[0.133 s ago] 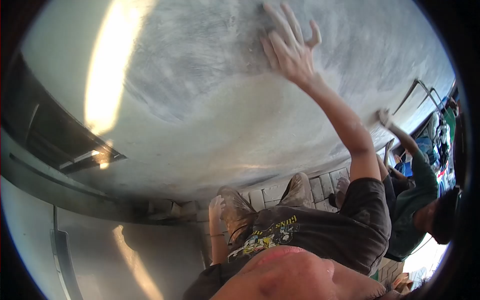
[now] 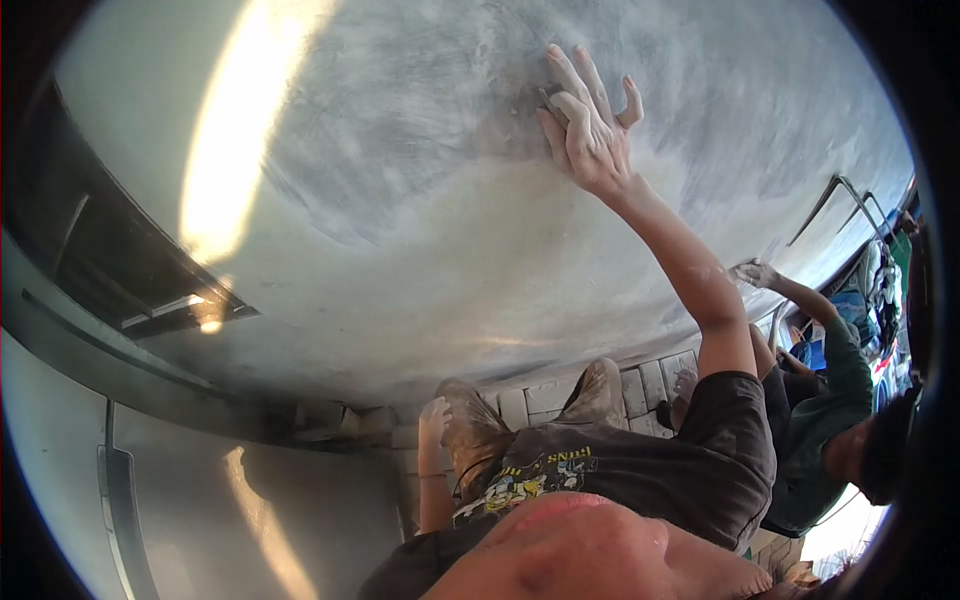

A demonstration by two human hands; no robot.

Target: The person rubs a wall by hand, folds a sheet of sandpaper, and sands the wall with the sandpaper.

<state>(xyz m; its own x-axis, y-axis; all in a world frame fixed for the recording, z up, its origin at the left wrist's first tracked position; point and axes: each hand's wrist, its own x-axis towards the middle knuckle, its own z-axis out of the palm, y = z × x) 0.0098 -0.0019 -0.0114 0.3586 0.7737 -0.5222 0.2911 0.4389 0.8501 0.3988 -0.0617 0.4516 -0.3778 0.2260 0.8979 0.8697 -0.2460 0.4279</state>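
My right hand [image 2: 595,140] is stretched out against a large, curved grey panel [image 2: 400,230] streaked with pale dust. Under its index finger and thumb shows the edge of a small dark piece [image 2: 549,95] that looks like sandpaper, pressed to the panel; most of it is hidden. Two fingers lie extended and the little finger is bent. Pale powder coats the fingers. Low in the view, my left hand [image 2: 434,420], also dusty, rests by my left knee with nothing visible in it, fingers loosely apart.
At the right a co-worker in a dark green shirt [image 2: 825,430] has a dusty hand [image 2: 757,273] at the same panel. A dark recessed opening [image 2: 110,250] lies at the left. Paving bricks [image 2: 545,398] are underfoot; a metal handle [image 2: 850,195] stands out at the right.
The view has tilted slightly. My right hand has come a little down and right in the picture, uncovering the dark piece's edge. The co-worker's hand has moved lower. My left hand stays put.
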